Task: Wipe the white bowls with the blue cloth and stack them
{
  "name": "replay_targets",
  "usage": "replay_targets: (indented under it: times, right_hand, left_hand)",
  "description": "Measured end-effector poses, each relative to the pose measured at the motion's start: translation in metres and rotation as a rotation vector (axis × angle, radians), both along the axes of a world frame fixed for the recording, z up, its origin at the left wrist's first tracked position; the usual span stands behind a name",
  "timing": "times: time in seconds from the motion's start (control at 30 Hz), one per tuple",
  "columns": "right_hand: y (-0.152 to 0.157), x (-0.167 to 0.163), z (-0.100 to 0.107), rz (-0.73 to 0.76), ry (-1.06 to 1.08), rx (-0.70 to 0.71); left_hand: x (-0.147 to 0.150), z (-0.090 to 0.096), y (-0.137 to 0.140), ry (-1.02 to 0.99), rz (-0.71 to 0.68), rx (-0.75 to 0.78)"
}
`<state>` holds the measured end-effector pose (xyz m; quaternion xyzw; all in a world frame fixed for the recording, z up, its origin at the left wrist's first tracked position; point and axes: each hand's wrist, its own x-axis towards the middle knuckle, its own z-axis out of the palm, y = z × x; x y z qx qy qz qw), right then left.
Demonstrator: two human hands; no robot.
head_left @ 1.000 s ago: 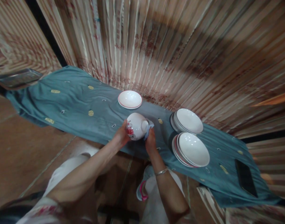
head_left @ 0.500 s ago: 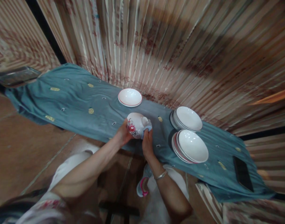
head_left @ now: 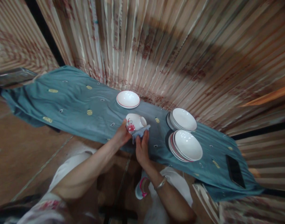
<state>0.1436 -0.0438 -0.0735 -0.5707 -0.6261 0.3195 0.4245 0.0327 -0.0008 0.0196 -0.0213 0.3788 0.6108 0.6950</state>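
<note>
A white bowl [head_left: 136, 120] with a pink flower pattern is held tilted on its side above the table's near edge, its foot ring facing right. My left hand [head_left: 123, 133] grips it from the left by the rim side; some of those fingers are hidden behind the bowl. Against the bowl's lower right outside, my right hand [head_left: 142, 148] presses a blue-grey cloth [head_left: 141, 132], its fingers closed on the fabric. Just beyond the bowl, a white plate with a red rim [head_left: 128, 99] lies on the table, apparently atop another.
Two stacks of white dishes stand to the right, a back stack [head_left: 184, 119] and a front stack [head_left: 188, 145]. A black phone [head_left: 235, 171] lies near the right end of the teal tablecloth [head_left: 74, 96]. A patterned curtain [head_left: 142, 49] hangs along the back edge.
My right hand has slid left and down along the bowl, and more of the cloth shows spread against it. The bowl stays in my left hand. The whole view has shifted slightly.
</note>
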Motion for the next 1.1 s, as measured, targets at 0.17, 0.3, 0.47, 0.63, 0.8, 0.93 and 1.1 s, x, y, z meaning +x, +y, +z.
replay_targets:
  times: [0.17,0.3,0.47,0.63,0.8,0.93,1.1]
  right_hand:
    - [-0.018,-0.004,-0.002,0.116,-0.191,0.165]
    - [-0.017,-0.002,0.004,0.173,-0.347,0.326]
    - [-0.004,0.003,0.020,0.189,-0.503,0.431]
    - [0.003,0.008,0.034,0.209,-0.546,0.447]
    - [0.016,0.013,0.048,0.199,-0.486,0.406]
    - [0.029,0.015,0.059,0.149,-0.432,0.377]
    - [0.048,0.020,0.065,0.088,-0.289,0.335]
  left_hand:
    - [0.003,-0.002,0.001,-0.023,0.058,0.036]
    - [0.003,-0.009,0.001,0.010,0.076,-0.003]
    - [0.006,-0.014,0.003,-0.002,0.056,0.042]
    - [0.011,-0.014,0.003,0.020,0.067,0.055]
    - [0.016,-0.019,0.002,0.026,0.081,0.130]
    - [0.019,-0.023,-0.001,0.073,0.068,0.210]
    - [0.019,-0.018,-0.004,0.110,0.026,0.193]
